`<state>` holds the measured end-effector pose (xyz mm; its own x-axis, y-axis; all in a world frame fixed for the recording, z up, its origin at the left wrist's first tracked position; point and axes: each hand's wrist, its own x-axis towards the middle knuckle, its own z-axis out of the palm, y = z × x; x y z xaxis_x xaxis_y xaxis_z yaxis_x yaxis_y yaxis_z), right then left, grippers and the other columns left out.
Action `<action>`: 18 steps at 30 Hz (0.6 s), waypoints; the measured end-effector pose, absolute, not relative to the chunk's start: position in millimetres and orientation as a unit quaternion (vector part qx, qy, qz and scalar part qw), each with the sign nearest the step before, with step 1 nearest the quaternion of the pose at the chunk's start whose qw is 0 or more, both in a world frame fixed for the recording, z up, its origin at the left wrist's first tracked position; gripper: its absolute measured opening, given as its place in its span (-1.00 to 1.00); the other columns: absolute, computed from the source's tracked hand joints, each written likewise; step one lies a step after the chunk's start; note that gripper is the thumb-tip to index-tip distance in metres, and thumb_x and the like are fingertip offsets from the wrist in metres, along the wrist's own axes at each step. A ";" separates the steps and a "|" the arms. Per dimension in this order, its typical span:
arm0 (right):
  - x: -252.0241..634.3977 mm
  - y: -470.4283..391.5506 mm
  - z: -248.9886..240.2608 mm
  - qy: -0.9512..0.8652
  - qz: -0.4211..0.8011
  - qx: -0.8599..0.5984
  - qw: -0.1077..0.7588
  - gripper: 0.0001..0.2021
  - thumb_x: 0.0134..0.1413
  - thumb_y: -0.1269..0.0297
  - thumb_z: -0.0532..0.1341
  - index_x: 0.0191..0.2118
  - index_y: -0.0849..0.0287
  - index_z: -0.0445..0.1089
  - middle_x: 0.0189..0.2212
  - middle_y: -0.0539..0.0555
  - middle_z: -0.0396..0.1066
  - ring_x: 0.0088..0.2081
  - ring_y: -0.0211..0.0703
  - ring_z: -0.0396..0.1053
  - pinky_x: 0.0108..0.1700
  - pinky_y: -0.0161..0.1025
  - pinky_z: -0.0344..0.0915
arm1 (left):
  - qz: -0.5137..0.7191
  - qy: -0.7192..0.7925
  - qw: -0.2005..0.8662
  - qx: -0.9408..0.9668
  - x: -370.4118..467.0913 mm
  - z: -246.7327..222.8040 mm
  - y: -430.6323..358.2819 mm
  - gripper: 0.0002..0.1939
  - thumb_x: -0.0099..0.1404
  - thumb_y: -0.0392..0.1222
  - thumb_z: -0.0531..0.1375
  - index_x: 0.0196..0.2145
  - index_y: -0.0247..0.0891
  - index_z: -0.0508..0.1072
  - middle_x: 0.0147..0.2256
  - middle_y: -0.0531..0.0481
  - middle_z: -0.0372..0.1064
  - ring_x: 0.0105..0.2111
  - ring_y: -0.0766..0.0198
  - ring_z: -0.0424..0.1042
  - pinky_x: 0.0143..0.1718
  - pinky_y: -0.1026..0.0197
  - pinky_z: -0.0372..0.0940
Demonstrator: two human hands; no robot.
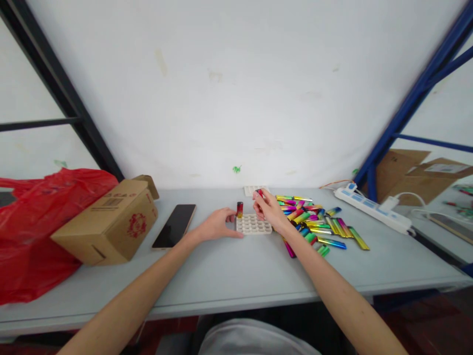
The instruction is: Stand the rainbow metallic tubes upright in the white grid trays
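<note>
At a grey counter point(218, 276), the right hand point(271, 212) pinches a red tube point(260, 193) at one o'clock of the white holed tray point(254, 228); the left hand point(216, 225), spread wide, flanks nine o'clock near a standing tube point(240, 209). Steadying the tray and keeping tubes vertical should help.

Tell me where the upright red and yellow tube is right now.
In the head view, the tube stands near the middle, at the back left corner of the nearer white tray, right beside the left hand.
</note>
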<state>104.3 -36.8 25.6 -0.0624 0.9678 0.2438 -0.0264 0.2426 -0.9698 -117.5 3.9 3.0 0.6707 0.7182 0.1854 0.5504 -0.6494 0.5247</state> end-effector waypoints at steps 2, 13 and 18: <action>103.7 -38.9 23.4 -0.570 0.435 -0.439 0.542 -0.49 0.14 -0.36 0.23 -0.30 0.03 0.24 -0.62 -0.20 0.03 -0.65 -0.33 -0.06 -0.61 -0.33 -0.07 | 0.190 0.362 0.217 0.886 -117.3 2.9 3.8 -0.30 -0.05 0.34 0.46 -0.16 -0.27 0.55 -0.27 -0.02 0.46 -0.29 0.10 0.44 -0.24 0.15 0.26; 98.0 -44.9 14.2 -0.640 0.151 -0.554 0.511 -0.50 0.22 -0.12 0.10 -0.62 0.06 0.04 -0.66 -0.08 0.04 -0.52 -0.24 0.04 -0.42 -0.22 -0.05 | 0.183 0.357 0.201 0.894 -117.3 3.2 2.8 -0.31 -0.01 0.34 0.44 -0.12 -0.26 0.55 -0.23 -0.05 0.50 -0.26 0.07 0.46 -0.20 0.15 0.28; 96.5 -48.0 13.5 -0.649 0.127 -0.552 0.508 -0.57 0.25 -0.02 0.07 -0.59 0.06 0.10 -0.65 -0.06 0.15 -0.50 -0.21 0.10 -0.40 -0.23 -0.01 | 0.192 0.356 0.194 0.894 -117.6 1.5 3.6 -0.31 -0.02 0.35 0.44 -0.12 -0.25 0.54 -0.22 -0.06 0.50 -0.25 0.07 0.46 -0.19 0.14 0.28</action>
<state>96.5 -48.0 13.5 0.1251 0.8451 0.5197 0.5877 0.3589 -0.7251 -117.6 3.6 1.5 0.6727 0.7111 0.2044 0.5622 -0.6709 0.4837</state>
